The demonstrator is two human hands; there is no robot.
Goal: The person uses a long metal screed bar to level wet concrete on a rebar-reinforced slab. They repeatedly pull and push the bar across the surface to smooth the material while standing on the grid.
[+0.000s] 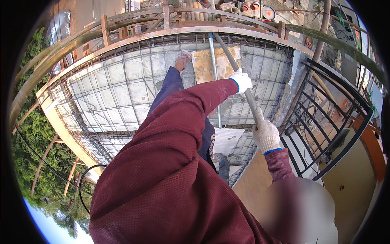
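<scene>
Both gloved hands, left (241, 80) and right (265, 134), have fingers wrapped around a long pole (237, 69) above the rebar mesh (118, 89).

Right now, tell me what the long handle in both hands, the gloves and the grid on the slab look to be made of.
The long handle looks like weathered grey wood or metal; hard to tell. The gloves on the left hand and right hand look like white knitted cotton with blue cuffs. The grid looks like dark, thin steel reinforcing bars.

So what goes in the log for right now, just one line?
left hand: grips long handle | right hand: grips handle lower | under: steel mesh
</scene>
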